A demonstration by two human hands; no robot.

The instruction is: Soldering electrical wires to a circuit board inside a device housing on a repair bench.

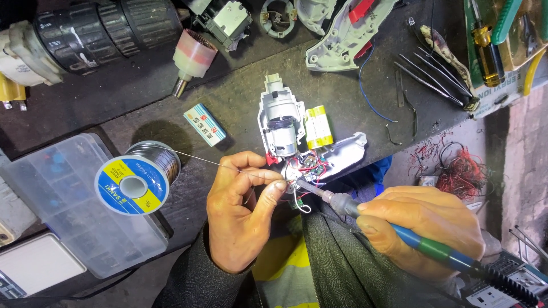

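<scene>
Head view, looking down on dark workbench point(142, 97).

1. Left hand point(242, 208): thumb + forefinger pinched shut on thin solder wire point(194, 157), tips right at the exposed wiring of item 4.
2. Right hand point(425, 225): closed in a pen-style grip round soldering iron point(394, 231) w/ blue-and-green handle; tip points left, meets the wire end at the same spot as the left fingertips.
3. Solder spool point(137, 178): blue/yellow label face up, sits on corner of a clear plastic parts box point(63, 211), left of the hands. Wire runs from spool rightward to left hand, taut.
4. Opened power tool point(297, 137): white half-shell, lies at bench front edge just above both hands. Inside: grey motor point(283, 134), yellow battery cell point(317, 126) beside it on the right, small circuit board w/ red + white leads at lower end, where iron tip works.
5. Small blue/white box point(205, 124): flat on bench, between spool and tool.
6. Drill body point(85, 34), dark chuck: top left, well apart.
7. Pink-and-cream armature point(193, 57): upright-ish, near the drill body.
8. Second white shell half point(342, 34) w/ red part: top centre.
9. Tweezers point(431, 77): several, fanned, right of bench.
10. Yellow-handled screwdriver point(486, 48): top right, in a tool tray.
11. Tangle of red wire scraps point(462, 171): below bench edge, right.
</scene>
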